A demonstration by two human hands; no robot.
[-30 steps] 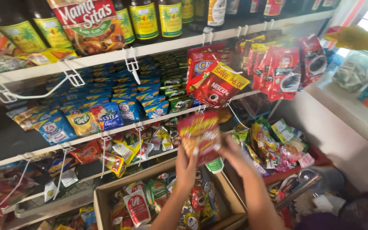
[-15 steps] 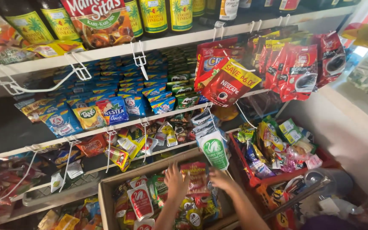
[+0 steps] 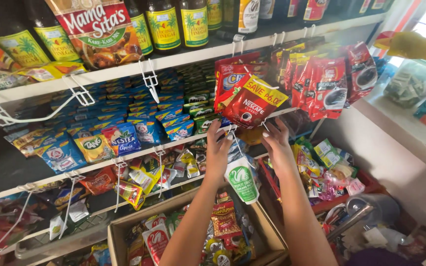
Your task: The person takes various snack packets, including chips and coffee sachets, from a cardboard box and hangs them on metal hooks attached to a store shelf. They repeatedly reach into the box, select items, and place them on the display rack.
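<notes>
Both hands up at the white wire hook on the shelf edge, the one right under the red coffee packs. Left hand just left of that hook, fingers curled up and pinching at the wire or the top of the strip hanging from it; can't tell exactly which, too small. Right hand just right of the hook, fingers raised and loosely bent, tips up near the bottom of the coffee packs; can't tell if actually gripping anything.

Hanging straight down from the hook, between the 2 wrists: a strip of sachets ending in a white-and-green sachet, tilted a bit.

Below the hook, an open cardboard box packed with red and white sachets. Left of the hook, rows of blue and green drink-mix sachets on the same shelf. Above the hook, dark bottles with yellow-green labels on the top shelf. Right of the hook, a red bin full of mixed small packets.
</notes>
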